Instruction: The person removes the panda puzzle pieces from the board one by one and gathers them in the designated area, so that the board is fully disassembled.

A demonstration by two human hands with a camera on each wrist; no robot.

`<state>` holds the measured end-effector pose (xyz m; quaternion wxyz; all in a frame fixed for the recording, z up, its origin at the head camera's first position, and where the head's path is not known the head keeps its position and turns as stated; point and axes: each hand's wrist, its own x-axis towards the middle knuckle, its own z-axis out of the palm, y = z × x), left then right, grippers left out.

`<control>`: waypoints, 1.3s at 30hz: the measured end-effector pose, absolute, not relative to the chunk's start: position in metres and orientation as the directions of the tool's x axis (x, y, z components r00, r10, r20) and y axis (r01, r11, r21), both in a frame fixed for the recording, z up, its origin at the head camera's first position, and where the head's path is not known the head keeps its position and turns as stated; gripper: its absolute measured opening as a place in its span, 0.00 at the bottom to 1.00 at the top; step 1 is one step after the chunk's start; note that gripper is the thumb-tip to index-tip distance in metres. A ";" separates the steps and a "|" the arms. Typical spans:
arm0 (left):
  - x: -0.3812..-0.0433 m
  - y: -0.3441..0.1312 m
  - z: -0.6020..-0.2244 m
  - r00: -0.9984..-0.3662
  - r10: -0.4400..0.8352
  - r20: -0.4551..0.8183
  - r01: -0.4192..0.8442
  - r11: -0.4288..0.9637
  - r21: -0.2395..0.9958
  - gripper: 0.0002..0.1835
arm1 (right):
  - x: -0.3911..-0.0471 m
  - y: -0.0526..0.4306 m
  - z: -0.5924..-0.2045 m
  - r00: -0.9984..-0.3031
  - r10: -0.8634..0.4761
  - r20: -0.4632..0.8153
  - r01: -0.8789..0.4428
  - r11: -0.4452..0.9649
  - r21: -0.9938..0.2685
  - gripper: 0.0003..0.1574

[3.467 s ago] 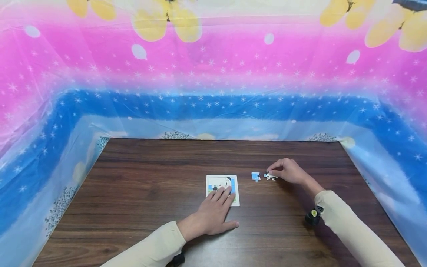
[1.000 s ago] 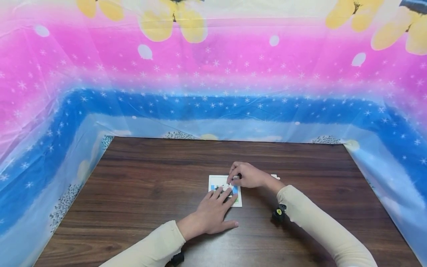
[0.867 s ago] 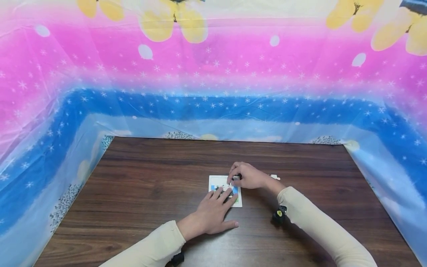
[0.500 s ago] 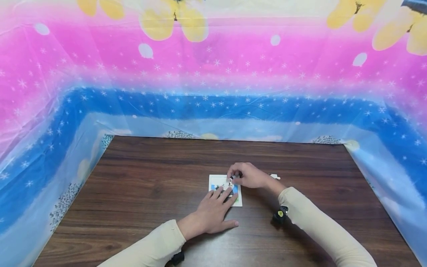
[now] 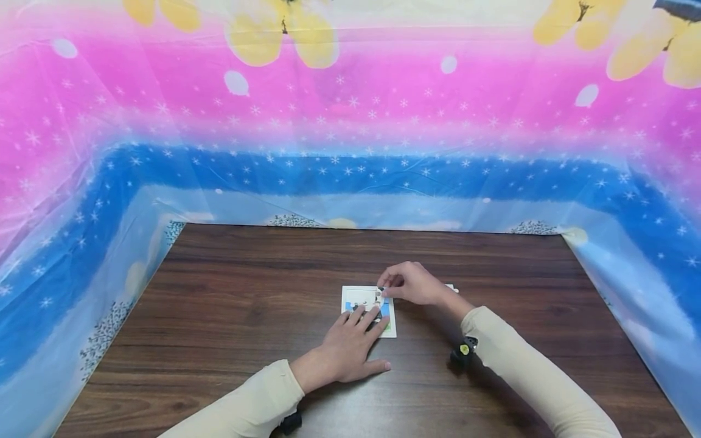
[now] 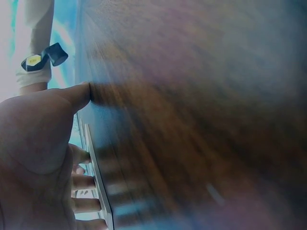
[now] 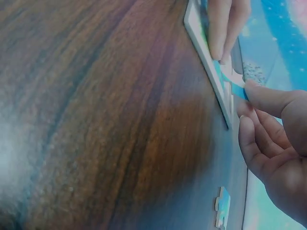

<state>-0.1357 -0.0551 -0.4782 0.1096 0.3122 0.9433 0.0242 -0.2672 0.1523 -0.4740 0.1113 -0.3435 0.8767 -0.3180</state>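
A small panda jigsaw puzzle (image 5: 391, 328) in a white frame lies on the table in front of me. My left hand (image 5: 350, 350) rests flat across its lower half, fingers spread, covering part of the picture. With thumb and fingers, my right hand (image 5: 413, 285) pinches a puzzle piece (image 5: 380, 295) at the upper right of the frame. In the right wrist view this piece (image 7: 238, 90) stands tilted above the puzzle, its edge blue. The left wrist view shows the left fingertips (image 6: 88, 205) on the board.
One loose puzzle piece (image 7: 222, 207) lies on the table right of the frame, mostly hidden behind the right hand in the head view. The brown wooden table (image 5: 246, 274) is bordered by a patterned cloth (image 5: 350, 176) at the back and sides.
My right hand has come left from the loose pieces to the puzzle's upper right. In the last half second it draws slightly back and right with the pinched piece. The left hand stays put.
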 end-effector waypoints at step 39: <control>-0.133 -0.053 -0.478 -0.781 0.600 -0.175 0.591 0.800 0.105 0.46 | -0.255 0.264 -0.457 -0.916 -0.401 0.019 -0.323 0.708 -0.628 0.10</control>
